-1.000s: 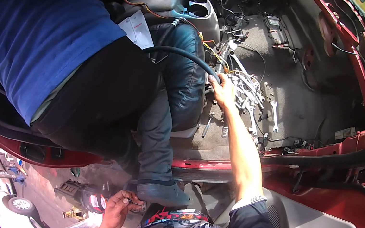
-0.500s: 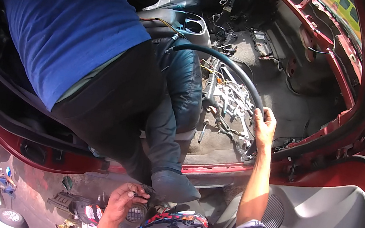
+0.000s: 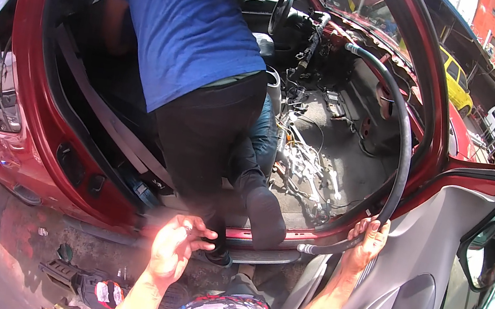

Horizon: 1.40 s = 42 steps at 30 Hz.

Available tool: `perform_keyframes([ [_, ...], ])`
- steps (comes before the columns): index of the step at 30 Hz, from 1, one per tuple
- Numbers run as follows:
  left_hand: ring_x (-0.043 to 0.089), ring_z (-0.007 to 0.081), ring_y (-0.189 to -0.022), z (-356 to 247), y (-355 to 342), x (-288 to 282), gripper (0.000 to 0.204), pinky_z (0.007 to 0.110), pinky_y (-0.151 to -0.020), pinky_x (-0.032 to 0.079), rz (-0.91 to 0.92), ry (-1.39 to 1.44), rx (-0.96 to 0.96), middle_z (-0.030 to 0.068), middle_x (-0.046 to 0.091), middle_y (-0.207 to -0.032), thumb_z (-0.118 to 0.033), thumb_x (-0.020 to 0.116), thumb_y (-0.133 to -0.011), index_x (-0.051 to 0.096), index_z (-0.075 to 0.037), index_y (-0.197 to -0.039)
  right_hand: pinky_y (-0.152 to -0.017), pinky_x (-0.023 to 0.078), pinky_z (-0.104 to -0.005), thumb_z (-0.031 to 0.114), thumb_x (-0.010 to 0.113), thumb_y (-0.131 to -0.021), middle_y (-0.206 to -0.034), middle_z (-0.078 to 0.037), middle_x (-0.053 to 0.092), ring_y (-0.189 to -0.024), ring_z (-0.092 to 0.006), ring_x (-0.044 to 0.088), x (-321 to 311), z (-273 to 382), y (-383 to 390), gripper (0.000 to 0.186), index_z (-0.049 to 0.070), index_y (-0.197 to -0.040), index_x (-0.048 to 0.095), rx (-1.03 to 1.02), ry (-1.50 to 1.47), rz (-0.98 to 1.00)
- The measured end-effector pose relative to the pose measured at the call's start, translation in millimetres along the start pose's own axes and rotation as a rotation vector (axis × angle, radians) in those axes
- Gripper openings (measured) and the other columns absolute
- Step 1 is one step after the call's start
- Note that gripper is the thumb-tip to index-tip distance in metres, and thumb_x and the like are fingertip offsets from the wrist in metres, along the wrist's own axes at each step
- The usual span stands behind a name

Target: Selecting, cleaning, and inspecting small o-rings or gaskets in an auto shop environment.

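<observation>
My right hand [image 3: 368, 239] is closed around a thick black hose [image 3: 403, 155] near its lower end. The hose arches up in front of the car's doorway, and both of its ends carry pale metal-looking fittings. My left hand [image 3: 175, 247] is raised near the door sill, its fingers loosely bent and apart. A small greyish spot shows at its fingers, too blurred to make out. Just beyond, a person in a blue shirt [image 3: 196, 33] leans into the red car [image 3: 50, 146], one shoe [image 3: 266, 217] sticking out over the sill.
Several wrenches [image 3: 306, 161] and loose wiring lie on the stripped car floor [image 3: 358, 167]. The open door's grey panel [image 3: 422, 251] stands to my right, with a side mirror [image 3: 485, 253] beyond it. Dark parts [image 3: 67, 275] rest on the ground at lower left.
My view has tilted up and outward. The hose has swung to the right and upright in my right hand, away from the console. My left hand has risen and its fingers have spread.
</observation>
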<state>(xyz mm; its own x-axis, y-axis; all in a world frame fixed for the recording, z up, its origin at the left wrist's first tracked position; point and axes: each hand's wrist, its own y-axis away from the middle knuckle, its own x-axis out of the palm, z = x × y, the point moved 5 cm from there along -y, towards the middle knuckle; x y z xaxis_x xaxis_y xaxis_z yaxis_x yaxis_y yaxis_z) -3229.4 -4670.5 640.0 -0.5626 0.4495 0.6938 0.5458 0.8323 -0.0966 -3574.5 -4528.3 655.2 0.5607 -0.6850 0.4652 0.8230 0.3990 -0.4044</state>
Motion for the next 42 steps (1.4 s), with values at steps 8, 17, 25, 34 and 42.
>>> perform_keyframes([
  [8,0.056,0.0341,-0.116,-102,9,61,0.016,0.049,-0.096,0.05,0.261,0.164,0.361,0.0125,0.056,-0.108,-0.021,0.047,-0.098,0.048,-0.006,-0.093,-0.048,0.037,-0.0234,0.037,0.063,-0.092,-0.066,-0.001,0.042,-0.055,-0.0098,0.04,56,36,84,0.036,0.009,-0.086,0.041,-0.031,-0.223,0.361],
  [17,0.054,0.0356,-0.119,-212,4,55,0.017,0.046,-0.1,0.045,-0.04,0.249,0.501,0.0163,0.057,-0.114,-0.019,0.041,-0.1,0.051,-0.006,-0.101,-0.049,0.04,-0.0263,0.023,0.078,-0.08,-0.064,-0.004,0.047,-0.056,-0.0146,0.047,139,-35,207,0.04,0.007,-0.065,0.043,0.081,-0.381,0.485],
  [25,0.065,0.0337,-0.1,-206,54,-44,0.031,0.047,-0.086,0.057,-0.517,0.457,0.494,0.0208,0.062,-0.104,-0.013,0.029,-0.1,0.048,0.008,-0.112,-0.051,0.039,-0.0312,0.013,0.078,-0.066,-0.063,-0.006,0.051,-0.053,-0.0204,0.049,137,-114,281,0.023,0.004,-0.071,0.057,-0.011,-0.098,1.06],
  [34,0.051,0.0108,-0.049,-116,133,-90,0.016,0.026,-0.048,0.041,-0.585,0.438,0.228,0.0109,0.066,-0.086,-0.022,0.05,-0.096,0.057,-0.007,-0.097,-0.088,0.044,-0.0417,0.028,0.076,-0.074,-0.115,-0.017,0.053,-0.108,-0.0365,0.051,123,-165,330,0.051,0.003,-0.113,0.054,0.121,0.46,1.767],
  [42,0.059,0.0233,-0.049,-65,195,-109,0.019,0.034,-0.044,0.047,-0.623,0.304,0.221,0.0227,0.063,-0.084,-0.03,0.051,-0.097,0.053,-0.012,-0.101,-0.111,0.03,-0.0416,0.037,0.077,-0.075,-0.145,-0.023,0.034,-0.136,-0.0355,0.033,207,-60,319,0.091,0.002,-0.145,0.03,0.407,0.07,2.019],
])
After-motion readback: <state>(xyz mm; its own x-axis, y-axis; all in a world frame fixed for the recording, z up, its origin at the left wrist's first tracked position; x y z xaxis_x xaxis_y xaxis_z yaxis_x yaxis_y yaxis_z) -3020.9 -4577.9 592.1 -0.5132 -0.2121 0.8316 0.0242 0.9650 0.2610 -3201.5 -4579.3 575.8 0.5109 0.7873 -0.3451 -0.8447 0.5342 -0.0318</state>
